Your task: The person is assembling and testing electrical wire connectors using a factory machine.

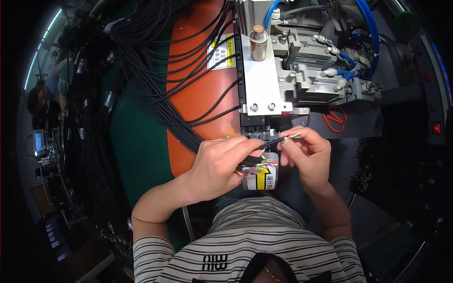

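Note:
My left hand (219, 162) is closed around a bundle of black cables; their stripped ends, a tuft of thin coloured wires (259, 169), stick out beyond its fingers. From the top of that hand one black cable (272, 143) runs across to the right. Its end is pinched between thumb and forefinger of my right hand (306, 153), with yellow and white wires showing at the tip. Both hands are in front of the machine's lower black block (258, 133). Under the wire tuft is a white label with a yellow arrow (262, 179).
A machine with a metal plate (261, 85), pneumatic cylinders and blue air hoses (373, 37) stands ahead. Several black cables (151, 89) cross the orange panel (203, 94) beside a green surface (134, 141). Red-handled scissors (334, 119) lie at the right. Another person (40, 96) is far left.

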### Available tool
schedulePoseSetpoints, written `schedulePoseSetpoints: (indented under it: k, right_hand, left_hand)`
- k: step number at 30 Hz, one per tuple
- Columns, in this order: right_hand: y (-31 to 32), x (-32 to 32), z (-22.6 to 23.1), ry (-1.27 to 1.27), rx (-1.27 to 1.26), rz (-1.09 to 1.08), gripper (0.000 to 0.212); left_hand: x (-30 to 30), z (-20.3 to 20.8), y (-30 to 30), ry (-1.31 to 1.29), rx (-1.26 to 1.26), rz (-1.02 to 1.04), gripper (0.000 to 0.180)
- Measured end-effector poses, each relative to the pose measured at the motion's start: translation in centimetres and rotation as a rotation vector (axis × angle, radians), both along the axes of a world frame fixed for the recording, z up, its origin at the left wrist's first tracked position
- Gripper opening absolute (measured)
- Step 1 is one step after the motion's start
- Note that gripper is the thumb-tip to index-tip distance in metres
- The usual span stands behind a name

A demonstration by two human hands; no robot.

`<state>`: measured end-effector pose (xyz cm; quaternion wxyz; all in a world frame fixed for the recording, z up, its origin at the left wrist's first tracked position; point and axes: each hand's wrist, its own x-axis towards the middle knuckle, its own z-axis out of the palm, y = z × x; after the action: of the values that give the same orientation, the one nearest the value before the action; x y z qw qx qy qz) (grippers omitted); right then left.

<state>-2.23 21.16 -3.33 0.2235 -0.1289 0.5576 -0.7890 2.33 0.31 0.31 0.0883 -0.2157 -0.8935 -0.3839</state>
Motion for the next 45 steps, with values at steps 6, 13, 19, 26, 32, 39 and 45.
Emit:
schedulePoseSetpoints:
  k: [6, 13, 19, 26, 32, 39, 45]
  right_hand:
    - [-0.3, -0.5, 0.7, -0.043, -0.012, 0.054, 0.015]
    - [0.6, -2.4, 0.9, -0.211, -0.192, 0.298, 0.021]
    - [-0.1, -3.0, 0.5, 0.067, -0.242, 0.445, 0.032]
    - [-0.5, -3.5, 1.0, 0.096, -0.207, 0.456, 0.02]
    - [-0.7, -3.3, 1.6, 0.03, -0.251, 0.434, 0.012]
    - [-1.2, -2.1, 0.8, 0.401, -0.009, 0.093, 0.016]
    - [-2.0, -0.1, 0.1, 0.632, 0.266, -0.264, 0.031]
  left_hand:
    - [-1.3, 0.4, 0.1, -0.191, 0.177, -0.046, 0.027]
    - [-1.9, 1.0, -0.9, -0.708, 0.624, -0.119, 0.011]
    - [-2.9, 1.8, -1.8, -1.059, 0.712, -0.203, 0.012]
    - [-3.1, 1.6, -2.4, -1.084, 0.717, -0.263, 0.012]
    - [-3.4, 1.8, -2.6, -1.12, 0.785, -0.287, 0.011]
    - [-2.3, 1.2, -1.1, -0.652, 0.503, -0.251, 0.017]
    - [-0.5, 0.1, 1.3, 0.132, -0.082, 0.012, 0.034]
